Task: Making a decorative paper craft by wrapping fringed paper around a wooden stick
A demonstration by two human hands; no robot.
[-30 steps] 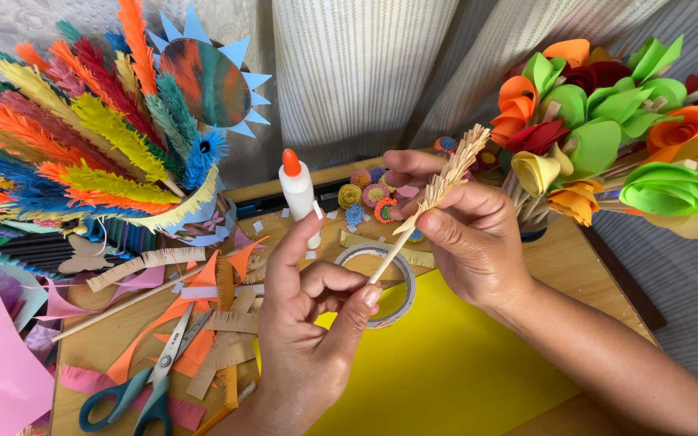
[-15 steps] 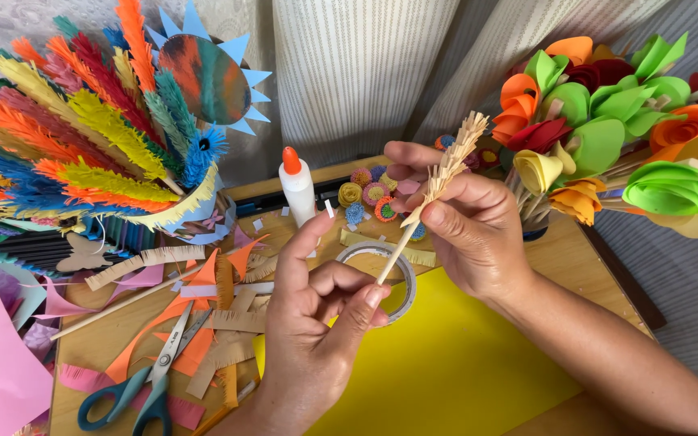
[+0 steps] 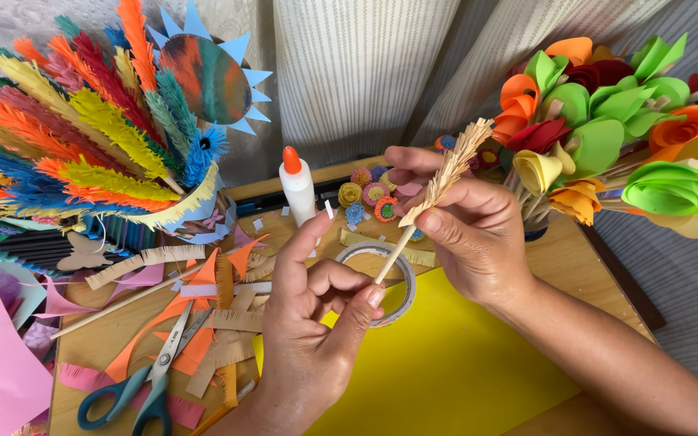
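My right hand (image 3: 466,230) pinches a thin wooden stick wrapped in tan fringed paper (image 3: 450,173), tilted up to the right. My left hand (image 3: 317,323) holds the stick's bare lower end (image 3: 389,260) between thumb and fingertips. Both hands hover above a roll of clear tape (image 3: 389,278) and a yellow paper sheet (image 3: 446,371). A white glue bottle with an orange cap (image 3: 296,187) stands just behind my left hand.
A bunch of colourful fringed paper feathers (image 3: 82,145) fills the left. Paper flowers (image 3: 616,129) stand in a pot at right. Blue-handled scissors (image 3: 143,379), fringed paper strips (image 3: 220,323), a bare stick (image 3: 123,303) and small quilled paper coils (image 3: 369,194) lie on the wooden board.
The fringed stick has tilted slightly and my left fingers have shifted along its lower end. The hands stay in nearly the same place.
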